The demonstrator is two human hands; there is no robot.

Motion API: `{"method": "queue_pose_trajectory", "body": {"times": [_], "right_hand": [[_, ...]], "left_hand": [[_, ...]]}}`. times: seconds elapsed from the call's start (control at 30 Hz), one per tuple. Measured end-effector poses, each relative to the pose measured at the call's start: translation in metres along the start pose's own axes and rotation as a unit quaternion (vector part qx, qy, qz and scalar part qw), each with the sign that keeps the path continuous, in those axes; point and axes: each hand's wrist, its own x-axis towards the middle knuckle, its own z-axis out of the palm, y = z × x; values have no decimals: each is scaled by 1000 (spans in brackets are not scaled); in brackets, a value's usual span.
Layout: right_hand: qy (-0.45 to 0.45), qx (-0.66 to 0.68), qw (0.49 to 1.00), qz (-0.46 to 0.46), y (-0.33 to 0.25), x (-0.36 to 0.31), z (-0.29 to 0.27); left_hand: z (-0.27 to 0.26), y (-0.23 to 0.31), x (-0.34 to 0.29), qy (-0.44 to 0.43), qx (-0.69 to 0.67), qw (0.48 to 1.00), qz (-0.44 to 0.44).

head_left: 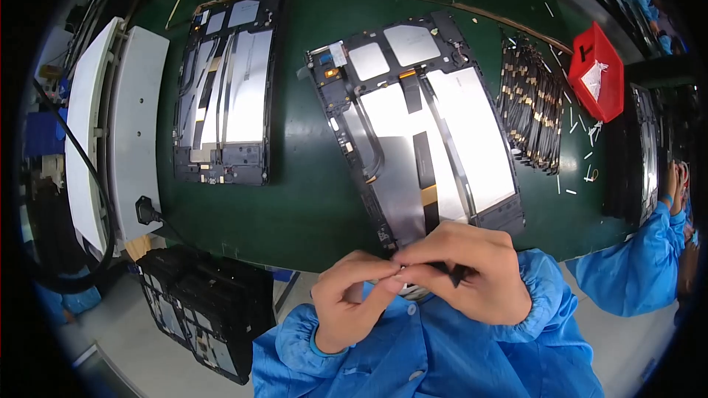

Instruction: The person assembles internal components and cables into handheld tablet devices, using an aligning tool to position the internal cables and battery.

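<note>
My left hand point(354, 298) and my right hand point(472, 269) meet at the near edge of the table, thumbs and forefingers pinched together. Whatever lies between the fingertips is too small to make out. A dark strip-like piece point(458, 275) shows under the curled fingers of my right hand. Just beyond both hands lies an opened flat device point(472, 140), a black frame with shiny silver panels, black cables and a few orange-tan tabs. It sits slightly turned, its near edge partly hidden by my right hand.
A second opened device point(251, 81) lies to the left, by a white housing point(140, 133) with a black plug point(147, 210). Black cables point(531, 103), white strips and a red bin point(608, 96) are at right. Black panels point(210, 309) stand lower left. A co-worker's blue sleeve point(634, 273) reaches in.
</note>
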Motion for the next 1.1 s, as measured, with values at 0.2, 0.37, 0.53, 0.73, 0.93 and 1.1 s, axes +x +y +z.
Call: {"method": "queue_pose_trajectory", "body": {"times": [0.2, 0.37, 0.53, 0.73, 0.93, 1.1], "right_hand": [[-3, -42, 992, -119, -2, -12, -12], [223, -235, 931, -170, -2, -8, -73], [479, -373, 792, -62, 51, 13, -245], [394, -405, 825, 4, 39, 17, -196], [11, -187, 979, -79, -1, 1, -39], [67, -224, 954, -185, 29, 7, -8]], "left_hand": [[-13, 1, 21, -21, 330, 905, 268], [-6, 9, 33, -101, 385, 854, 335], [-7, 4, 33, -27, 365, 876, 315], [-14, 10, 48, -31, 340, 903, 261], [-18, 0, 85, -67, 276, 932, 223], [-20, -2, 91, -75, 231, 943, 227]]}}
